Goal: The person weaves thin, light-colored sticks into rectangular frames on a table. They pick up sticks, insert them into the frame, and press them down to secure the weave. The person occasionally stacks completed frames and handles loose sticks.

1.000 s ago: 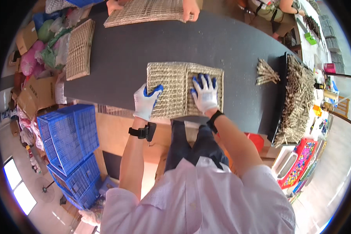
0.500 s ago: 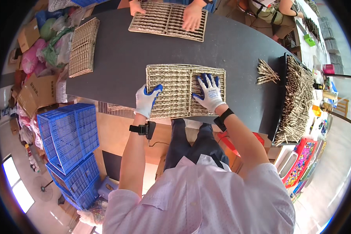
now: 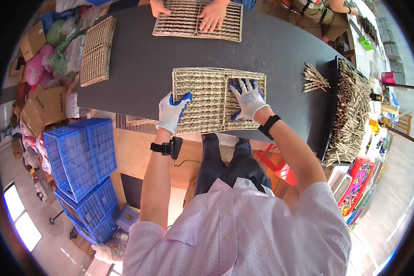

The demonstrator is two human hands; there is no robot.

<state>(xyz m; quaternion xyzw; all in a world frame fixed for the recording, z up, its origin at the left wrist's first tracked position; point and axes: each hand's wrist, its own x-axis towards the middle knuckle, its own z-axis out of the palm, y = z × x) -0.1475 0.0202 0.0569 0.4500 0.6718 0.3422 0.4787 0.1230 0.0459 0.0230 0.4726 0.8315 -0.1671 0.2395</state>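
A rectangular tan woven-look panel (image 3: 200,103) with rows of twisted strips and a dividing bar lies before me, at the table's near edge. At its left edge is my left hand (image 3: 171,114), in a white glove with blue palm. The left thumb rests on the panel's top, and its fingers wrap the edge, partly hidden. My right hand (image 3: 249,100), gloved alike, lies flat on the panel's right section with fingers spread. It covers part of the rows there.
Across the dark table (image 3: 138,64), a co-worker's hands rest on a similar panel (image 3: 181,28). More panels (image 3: 97,53) are stacked at the left. Loose twisted sticks (image 3: 314,78) lie right, beside a black bin (image 3: 332,115) full of them. Blue crates (image 3: 80,156) stand lower left.
My right hand has shifted slightly on the panel, its thumb now lower. My left hand keeps its place on the edge. The co-worker's right hand has moved left over the far panel.
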